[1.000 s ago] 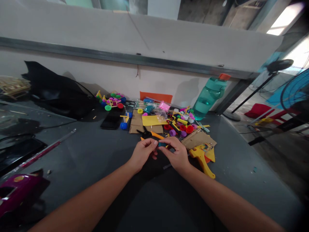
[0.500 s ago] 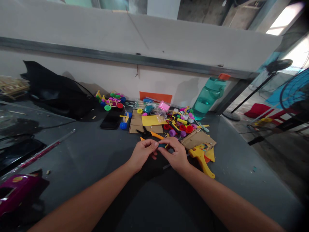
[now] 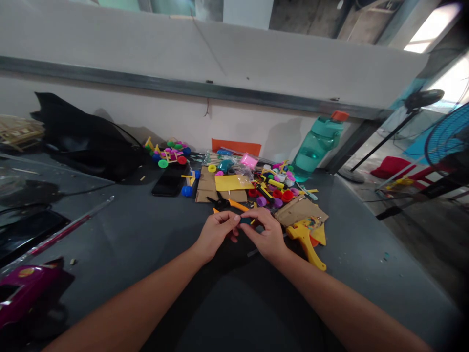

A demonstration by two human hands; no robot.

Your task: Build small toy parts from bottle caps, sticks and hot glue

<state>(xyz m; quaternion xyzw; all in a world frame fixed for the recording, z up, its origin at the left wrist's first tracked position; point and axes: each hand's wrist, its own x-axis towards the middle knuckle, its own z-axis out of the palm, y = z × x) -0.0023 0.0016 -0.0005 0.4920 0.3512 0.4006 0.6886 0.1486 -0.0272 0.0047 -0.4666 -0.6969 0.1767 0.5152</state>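
Between my fingertips is a small dark teal piece (image 3: pixel 245 220), partly covered, so its exact kind does not show. My left hand (image 3: pixel 219 233) pinches its left end with thumb and forefinger. From the other side my right hand (image 3: pixel 266 234) grips it, fingers curled. Just beyond the hands lie orange-handled pliers (image 3: pixel 238 205) with black jaws, on and beside a piece of cardboard (image 3: pixel 203 188). To the right of my right hand rests a yellow glue gun (image 3: pixel 306 244).
Red and purple bottle caps (image 3: pixel 287 196) lie in a heap behind my hands. A teal water bottle (image 3: pixel 317 146) stands at the back right. A phone (image 3: pixel 166 183), small wheeled stick models (image 3: pixel 172 155) and a black bag (image 3: pixel 84 139) are at the left. A standing fan (image 3: pixel 447 142) is off the table.
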